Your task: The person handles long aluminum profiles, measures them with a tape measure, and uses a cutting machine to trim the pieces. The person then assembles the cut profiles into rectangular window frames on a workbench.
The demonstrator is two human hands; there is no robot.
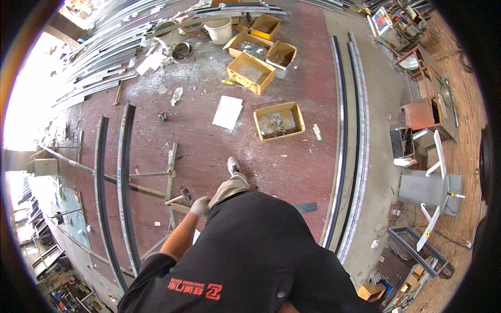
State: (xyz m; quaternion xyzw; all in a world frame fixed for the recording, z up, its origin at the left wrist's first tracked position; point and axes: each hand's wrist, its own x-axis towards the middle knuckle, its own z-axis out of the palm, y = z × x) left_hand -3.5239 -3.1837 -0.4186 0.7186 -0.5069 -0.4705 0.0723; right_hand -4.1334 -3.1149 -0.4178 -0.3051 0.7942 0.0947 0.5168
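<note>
My left hand (200, 207), in a pale glove, hangs beside my bent left knee. Its fingers are too small and blurred to make out, and nothing shows in it. Just left of it a hammer (185, 194) lies on the end of a stand with wooden bars (181, 208). Two long dark metal profiles (124, 156) rest across this stand farther left. My right hand does not show; my black shirt fills the lower middle.
Ahead on the red floor is an open cardboard box (257, 128), with more cardboard boxes (250, 78) and a white bucket (219, 32) beyond. White sheets (227, 112) lie nearby. Long profiles (360, 135) run along the right; a grey cabinet (422, 187) and white frame pieces stand past them.
</note>
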